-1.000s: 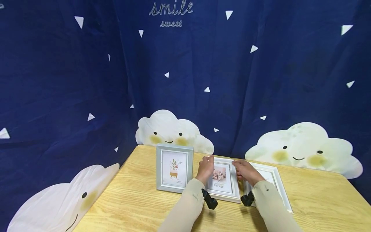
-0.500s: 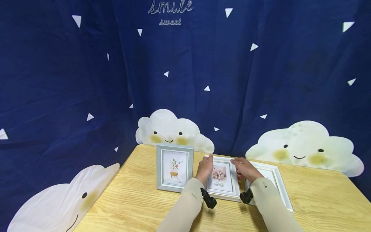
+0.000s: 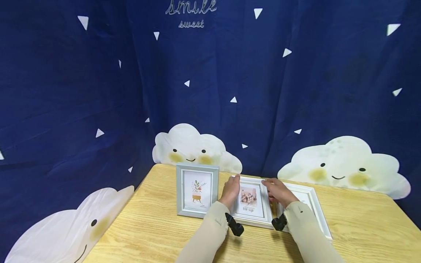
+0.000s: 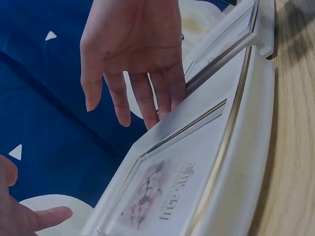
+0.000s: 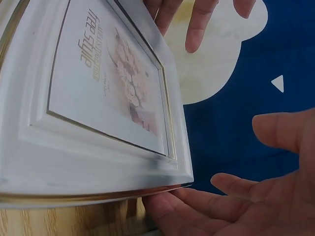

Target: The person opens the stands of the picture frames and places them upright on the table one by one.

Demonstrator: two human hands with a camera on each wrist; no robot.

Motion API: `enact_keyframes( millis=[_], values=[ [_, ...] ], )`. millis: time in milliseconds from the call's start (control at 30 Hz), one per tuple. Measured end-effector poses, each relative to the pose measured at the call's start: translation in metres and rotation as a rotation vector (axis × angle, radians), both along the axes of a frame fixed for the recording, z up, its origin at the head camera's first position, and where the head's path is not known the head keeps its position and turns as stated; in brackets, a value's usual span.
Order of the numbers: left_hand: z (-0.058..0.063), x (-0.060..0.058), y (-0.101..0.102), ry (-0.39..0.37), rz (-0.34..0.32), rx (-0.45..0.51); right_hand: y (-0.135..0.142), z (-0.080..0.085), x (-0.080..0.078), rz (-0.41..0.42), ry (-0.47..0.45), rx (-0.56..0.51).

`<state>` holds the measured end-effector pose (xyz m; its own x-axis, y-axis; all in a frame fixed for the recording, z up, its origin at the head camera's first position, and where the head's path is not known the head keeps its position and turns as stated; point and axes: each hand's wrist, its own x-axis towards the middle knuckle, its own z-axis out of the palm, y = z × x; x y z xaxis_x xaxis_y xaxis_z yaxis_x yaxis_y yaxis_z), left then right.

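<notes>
A white photo frame (image 3: 250,204) with a pink flower picture and the words "free style" lies between the hands, face up. My left hand (image 3: 230,191) is at its upper left edge. In the left wrist view, the fingers of this hand (image 4: 133,49) extend nearly straight, some tips hidden behind the frame edge. My right hand (image 3: 279,193) is at the upper right edge. The right wrist view has this hand (image 5: 256,201) with fingers beside and partly beneath the frame's side, thumb spread away from it. Neither thumb presses the frame.
A grey-blue photo frame (image 3: 197,190) with a plant picture stands upright to the left. Another white frame (image 3: 304,193) is to the right, partly behind the right arm. All are on a wooden table (image 3: 141,226) against a blue curtain (image 3: 210,73) printed with clouds.
The head view shifts slightly. My left hand edges a little left, and my right hand stays nearly in place at the frame's corner. The frames barely move.
</notes>
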<state>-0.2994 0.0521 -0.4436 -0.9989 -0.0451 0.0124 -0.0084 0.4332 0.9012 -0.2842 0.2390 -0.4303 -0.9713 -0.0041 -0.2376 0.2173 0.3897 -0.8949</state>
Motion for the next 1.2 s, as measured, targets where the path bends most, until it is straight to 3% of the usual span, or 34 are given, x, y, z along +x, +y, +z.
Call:
enact_keyframes(
  millis=[367,867,1200],
  values=[
    [0.002,0.004,0.001,0.000,0.032,0.049,0.002,0.003,0.002,-0.009,0.024,-0.002],
    [0.016,0.014,0.003,0.105,0.112,0.111,-0.004,0.026,0.015,-0.015,0.109,-0.059],
    [0.027,0.025,0.000,0.160,0.083,0.126,-0.003,0.040,0.032,-0.055,0.187,-0.099]
  ],
)
